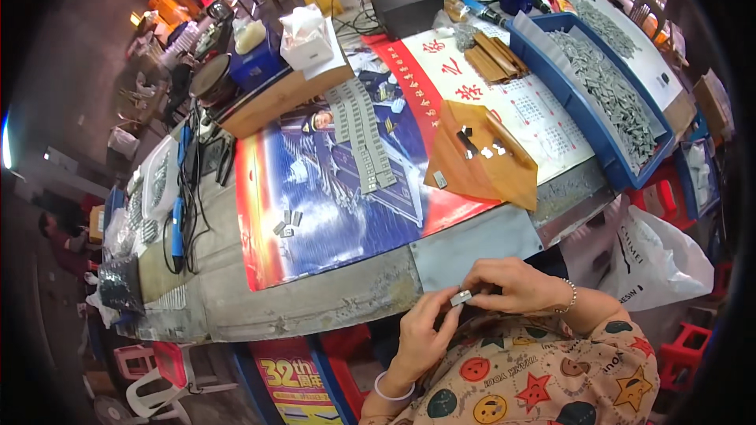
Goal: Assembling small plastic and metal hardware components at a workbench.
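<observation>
Close to my body, at the table's front edge, my left hand (426,334) and my right hand (510,286) come together on one small grey rectangular metal piece (461,297). Fingertips of both hands pinch it from either side. Just beyond them lies a pale grey plate (472,242) on the table edge. An amber sheet (450,135) farther off carries small white pieces (493,149), black pieces (466,142) and one grey piece (439,179). Several loose grey pieces (293,219) rest on the poster to the left, and long rows of similar pieces (364,135) lie beyond.
At the right stands a blue tray (565,114) heaped with small metal parts (606,86). A large poster (315,256) covers the table. Blue-handled tools with cables (178,228) lie at left, near a wooden box (283,102). A white bag (657,260) hangs at right.
</observation>
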Tool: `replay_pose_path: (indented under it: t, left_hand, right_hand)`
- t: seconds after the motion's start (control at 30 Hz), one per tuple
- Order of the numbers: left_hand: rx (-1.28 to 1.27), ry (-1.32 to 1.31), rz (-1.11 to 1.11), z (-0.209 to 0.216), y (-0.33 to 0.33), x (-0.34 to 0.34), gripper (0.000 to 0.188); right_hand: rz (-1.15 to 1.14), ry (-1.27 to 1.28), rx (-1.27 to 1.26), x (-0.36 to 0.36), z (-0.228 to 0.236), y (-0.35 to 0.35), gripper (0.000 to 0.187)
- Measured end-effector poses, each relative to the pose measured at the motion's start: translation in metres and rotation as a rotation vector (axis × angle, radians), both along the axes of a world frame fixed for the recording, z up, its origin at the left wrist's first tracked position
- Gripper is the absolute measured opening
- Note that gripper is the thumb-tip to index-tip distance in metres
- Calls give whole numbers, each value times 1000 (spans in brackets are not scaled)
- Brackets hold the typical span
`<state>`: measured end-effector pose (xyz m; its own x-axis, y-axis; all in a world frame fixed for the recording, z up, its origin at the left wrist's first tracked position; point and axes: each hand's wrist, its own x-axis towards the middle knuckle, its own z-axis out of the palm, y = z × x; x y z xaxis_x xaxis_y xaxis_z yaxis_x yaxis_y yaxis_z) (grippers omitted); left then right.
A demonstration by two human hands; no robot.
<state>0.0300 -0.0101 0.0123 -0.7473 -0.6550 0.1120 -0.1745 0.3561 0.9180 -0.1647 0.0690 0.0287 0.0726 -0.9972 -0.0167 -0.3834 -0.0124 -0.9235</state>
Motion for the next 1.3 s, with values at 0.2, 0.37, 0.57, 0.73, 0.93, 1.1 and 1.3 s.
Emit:
replay_pose_path:
  t: [0.2, 0.37, 0.57, 0.73, 0.93, 1.1, 1.3]
  left_hand:
    - [-233, -23, -60, 2, -1, -2, 26]
    - [-362, -36, -114, 5, -4, -6, 25]
    - [-264, -122, -118, 10, -22, 0, 24]
    - [-380, -136, 117, 14, -81, 4, 18]
    - [-462, -146, 339, -3, -209, -7, 16]
    - [-520, -188, 265, -19, -275, -37, 19]
    - [-436, -251, 73, -34, -305, -61, 20]
  right_hand:
    - [38, -26, -25, -3, -3, 6, 21]
    - [64, 15, -48, -5, -9, 8, 21]
    - [33, -18, 6, -9, 3, 1, 23]
    - [-186, 11, -152, -23, -9, 0, 22]
    - [-473, 195, -313, -30, -27, 3, 17]
    - [-533, 429, -471, -29, -43, -2, 18]
    - [-537, 525, -498, -26, -39, -9, 20]
